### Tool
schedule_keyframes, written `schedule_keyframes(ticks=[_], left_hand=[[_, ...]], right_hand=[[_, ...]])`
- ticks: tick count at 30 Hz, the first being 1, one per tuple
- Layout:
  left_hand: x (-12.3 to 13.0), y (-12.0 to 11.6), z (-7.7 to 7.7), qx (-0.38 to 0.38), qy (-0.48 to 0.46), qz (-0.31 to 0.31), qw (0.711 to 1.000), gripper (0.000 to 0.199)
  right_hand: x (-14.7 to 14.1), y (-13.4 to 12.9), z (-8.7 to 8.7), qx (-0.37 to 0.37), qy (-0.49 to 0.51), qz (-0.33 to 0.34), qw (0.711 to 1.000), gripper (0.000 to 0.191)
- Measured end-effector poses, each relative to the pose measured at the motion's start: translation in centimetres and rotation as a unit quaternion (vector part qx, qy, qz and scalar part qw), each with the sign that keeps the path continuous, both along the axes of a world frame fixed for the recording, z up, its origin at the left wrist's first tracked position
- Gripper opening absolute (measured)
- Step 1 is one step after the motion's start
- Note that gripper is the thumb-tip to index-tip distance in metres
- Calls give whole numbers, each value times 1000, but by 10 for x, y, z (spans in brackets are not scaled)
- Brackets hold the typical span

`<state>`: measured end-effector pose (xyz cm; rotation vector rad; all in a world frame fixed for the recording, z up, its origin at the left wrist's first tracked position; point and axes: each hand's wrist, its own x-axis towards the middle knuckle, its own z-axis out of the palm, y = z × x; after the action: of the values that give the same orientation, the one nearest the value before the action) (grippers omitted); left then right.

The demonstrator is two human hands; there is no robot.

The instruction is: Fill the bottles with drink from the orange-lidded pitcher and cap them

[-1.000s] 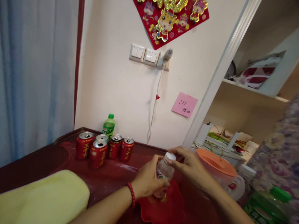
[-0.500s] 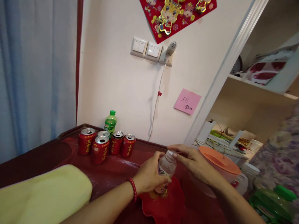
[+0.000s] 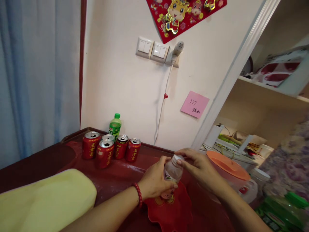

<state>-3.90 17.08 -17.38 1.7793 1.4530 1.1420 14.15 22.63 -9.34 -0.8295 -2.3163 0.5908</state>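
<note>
A clear plastic bottle with a white cap leans slightly above a red scallop-edged mat. My left hand, with a red bead bracelet at its wrist, is wrapped around the bottle's body. On the cap rest the fingers and thumb of my right hand, closed around it from the right. The palm side of my left hand and the bottle's base are partly hidden.
Several red drink cans stand at the back left, before a green-capped bottle. A pale yellow cushion-like thing lies front left. An orange-lidded container and a large green bottle are at right.
My right thumb and fingers have drawn in closer around the cap. The bottle stays in my left hand, and the whole view has shifted very slightly.
</note>
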Motion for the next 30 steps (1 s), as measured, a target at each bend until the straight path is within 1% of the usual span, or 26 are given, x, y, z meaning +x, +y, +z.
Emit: schedule_keyframes(ticks=[5, 10, 12, 15, 18, 20, 22, 24, 25, 27, 30], left_hand=[[0, 0, -1, 0, -3, 0, 1000, 72], [0, 1, 0, -2, -6, -3, 1000, 74], [0, 0, 0, -1, -7, -1, 1000, 74], [0, 0, 1, -3, -7, 0, 1000, 74], [0, 0, 0, -4, -9, 1, 1000, 72], [0, 0, 0, -1, -13, 1, 1000, 72], [0, 0, -1, 1, -15, 0, 1000, 73], [0, 0, -1, 1, -17, 1, 1000, 73], [0, 0, -1, 1, -18, 1, 1000, 73], [0, 0, 0, -1, -19, 2, 1000, 73], [0, 1, 2, -2, -19, 3, 1000, 69]], right_hand=[[1, -4, 1, 23, -6, 1, 1000, 28], [3, -7, 3, -28, -4, -5, 1000, 30], [1, -7, 3, -27, -6, -10, 1000, 28], [-2, -6, 2, 0, -15, -45, 999, 25], [-2, -8, 1, 22, -38, -78, 996, 28], [-1, -9, 0, 10, -34, -72, 997, 32], [1, -10, -1, -27, -6, -47, 998, 36], [0, -8, -3, -54, 25, -27, 998, 34], [-2, -7, -4, -54, 37, -28, 997, 33], [-6, -5, -5, -33, 44, -59, 997, 34], [-10, -5, -6, 2, 27, -115, 993, 38]])
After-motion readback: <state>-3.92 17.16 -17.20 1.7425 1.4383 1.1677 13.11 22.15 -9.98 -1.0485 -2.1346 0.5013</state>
